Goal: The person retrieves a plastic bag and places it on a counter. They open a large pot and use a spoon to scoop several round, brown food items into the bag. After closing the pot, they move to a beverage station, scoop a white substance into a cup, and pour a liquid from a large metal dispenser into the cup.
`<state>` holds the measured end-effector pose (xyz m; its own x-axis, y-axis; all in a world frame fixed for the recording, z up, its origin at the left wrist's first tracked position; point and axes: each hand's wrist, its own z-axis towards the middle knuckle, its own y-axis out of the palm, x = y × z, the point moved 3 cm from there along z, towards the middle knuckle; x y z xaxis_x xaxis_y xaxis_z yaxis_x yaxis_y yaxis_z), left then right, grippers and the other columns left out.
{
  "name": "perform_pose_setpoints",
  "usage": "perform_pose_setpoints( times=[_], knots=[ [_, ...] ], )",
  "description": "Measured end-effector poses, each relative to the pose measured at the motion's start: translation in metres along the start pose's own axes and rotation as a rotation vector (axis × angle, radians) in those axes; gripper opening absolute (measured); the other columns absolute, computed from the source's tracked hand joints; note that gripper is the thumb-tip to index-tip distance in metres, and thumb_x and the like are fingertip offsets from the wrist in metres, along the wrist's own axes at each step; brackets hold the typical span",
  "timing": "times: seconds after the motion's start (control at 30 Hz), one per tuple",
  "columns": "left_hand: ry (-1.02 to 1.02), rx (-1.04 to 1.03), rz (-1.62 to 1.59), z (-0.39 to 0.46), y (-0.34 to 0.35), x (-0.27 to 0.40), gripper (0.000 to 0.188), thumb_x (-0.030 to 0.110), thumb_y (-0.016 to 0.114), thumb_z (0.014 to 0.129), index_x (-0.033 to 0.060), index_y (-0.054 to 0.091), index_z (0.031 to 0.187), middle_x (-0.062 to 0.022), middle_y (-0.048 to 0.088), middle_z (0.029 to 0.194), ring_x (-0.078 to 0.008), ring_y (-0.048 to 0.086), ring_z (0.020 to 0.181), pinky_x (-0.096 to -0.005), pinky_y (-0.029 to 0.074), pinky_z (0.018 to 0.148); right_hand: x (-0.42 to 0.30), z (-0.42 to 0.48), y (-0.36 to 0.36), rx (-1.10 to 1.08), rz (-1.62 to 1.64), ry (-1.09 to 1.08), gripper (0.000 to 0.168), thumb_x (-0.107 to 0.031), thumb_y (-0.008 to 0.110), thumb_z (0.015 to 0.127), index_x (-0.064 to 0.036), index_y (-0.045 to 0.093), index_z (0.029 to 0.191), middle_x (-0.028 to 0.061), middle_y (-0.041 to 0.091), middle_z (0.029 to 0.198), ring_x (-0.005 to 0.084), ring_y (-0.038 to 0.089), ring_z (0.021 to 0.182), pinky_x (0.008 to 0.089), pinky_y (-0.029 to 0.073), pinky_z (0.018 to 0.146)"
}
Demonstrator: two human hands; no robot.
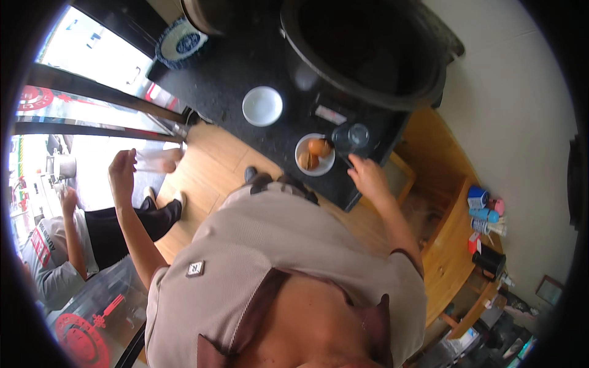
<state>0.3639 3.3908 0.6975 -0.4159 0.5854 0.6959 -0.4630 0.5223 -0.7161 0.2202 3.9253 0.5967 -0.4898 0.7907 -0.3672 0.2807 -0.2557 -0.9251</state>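
Note:
My left hand (123, 172) is raised at the left, fingers closed on the top of a clear plastic bag (154, 160). Two rounded, brownish things that look like eggs hang blurred in it. My right hand (368, 177) is over the right end of a black countertop (221, 92), index finger extended, with nothing visible in its grasp. Just beyond its fingertips is a clear glass or cup (358, 135). To its left, a small white bowl (315, 172) holds brown eggs (318, 147). Farther left stands a second white bowl (262, 106) with nothing visible inside.
A large dark pot (294, 55) stands at the back of the counter. A blue-and-white patterned bowl (181, 43) sits at the far left corner. Another person (60, 248) is at the left, near glass doors (92, 103). A wooden cabinet (448, 257) with small containers is at the right.

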Motion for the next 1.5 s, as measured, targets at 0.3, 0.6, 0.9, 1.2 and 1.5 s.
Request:
perform_pose_setpoints(
  times=[0.3,0.6,0.9,1.2,1.5],
  knots=[
    [-0.01,0.042,-0.032,-0.008,0.003,0.001,0.022,0.021,0.057,0.087,0.0016,0.059,0.078,0.0005,0.05,0.06,-0.0057,0.044,0.054,-0.021,0.037,0.05,-0.017,0.017,-0.021,-0.183,-0.045,-0.071,0.051,-0.017,0.065,0.074,0.002,0.043,0.116,0.019,0.061,0.089,0.0344,0.059,0.084,0.0418,0.047,0.074],
    [-0.029,0.135,-0.004,-0.02,-0.007,-0.022,0.021,0.021,0.058,0.087,0.0019,0.059,0.079,0.0,0.05,0.06,-0.0063,0.044,0.053,-0.0207,0.037,0.049,-0.102,0.047,-0.126,-0.403,0.396,-0.254,0.048,-0.018,0.066,0.076,-0.002,0.051,0.118,0.0138,0.061,0.083,0.0248,0.06,0.07,0.033,0.048,0.066],
    [-0.093,0.223,-0.113,-0.046,-0.002,-0.04,0.019,0.018,0.058,0.087,0.0017,0.059,0.079,0.0,0.05,0.06,-0.0055,0.043,0.054,-0.02,0.035,0.049,-0.123,0.271,-0.229,0.517,0.309,-0.486,0.056,-0.023,0.069,0.075,0.004,0.047,0.12,0.0126,0.063,0.097,0.017,0.061,0.08,0.0273,0.048,0.074],
    [-0.181,0.352,-0.244,-0.096,-0.009,-0.068,0.02,0.018,0.059,0.087,0.0012,0.057,0.077,0.0037,0.045,0.06,-0.0025,0.038,0.055,-0.018,0.029,0.047,-0.142,0.369,-0.184,0.087,0.718,-0.245,0.043,-0.011,0.07,0.072,-0.001,0.053,0.11,0.0084,0.062,0.096,0.0168,0.06,0.087,0.0289,0.051,0.067],
    [-0.182,0.337,-0.255,-0.096,-0.013,-0.067,0.02,0.019,0.058,0.087,0.0021,0.058,0.076,0.005,0.044,0.06,-0.0013,0.035,0.053,-0.0177,0.026,0.046,-0.175,0.318,-0.28,0.493,0.757,-0.638,0.027,-0.012,0.062,0.077,0.002,0.056,0.099,0.0082,0.063,0.074,0.0206,0.061,0.065,0.0292,0.049,0.054]
  ],
)
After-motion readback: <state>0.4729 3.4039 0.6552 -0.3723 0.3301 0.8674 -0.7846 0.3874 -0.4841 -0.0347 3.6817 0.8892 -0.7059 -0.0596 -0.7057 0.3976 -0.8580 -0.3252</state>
